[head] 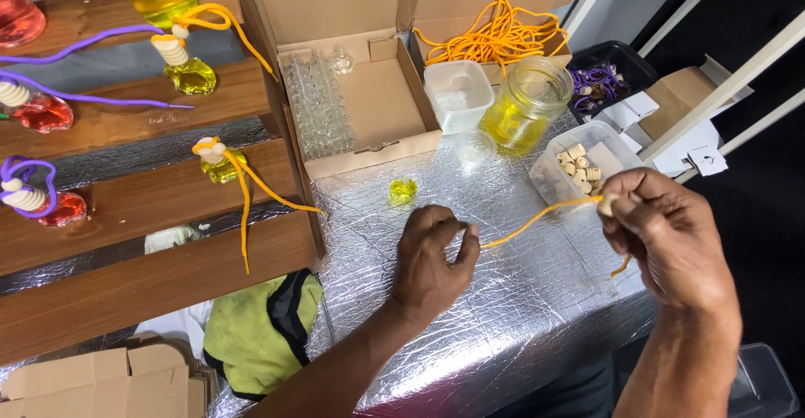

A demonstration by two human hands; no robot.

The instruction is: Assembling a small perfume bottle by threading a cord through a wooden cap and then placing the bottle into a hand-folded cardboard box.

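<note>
Over the foil-covered tabletop [470, 317], just before the tub of wooden caps [579, 166], both hands pinch an orange cord [524, 227]: left hand [429, 260] its end, right hand [662, 233] a wooden cap [605, 204]. Slack cord could slip from the cap, I judge.

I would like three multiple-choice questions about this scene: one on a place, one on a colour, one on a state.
1. Where does the small loose yellow bottle lie?
A. on the foil-covered table
B. in the cardboard box
C. on the wooden step

2. What colour is the cord between the hands?
A. purple
B. orange
C. white

3. How is the glass jar of yellow liquid?
A. lidded
B. tipped over
C. open and upright

Answers: 1 A, it rests on the foil in front of the box. 2 B, left hand and right hand pinch an orange strand. 3 C, its mouth shows no lid.
</note>
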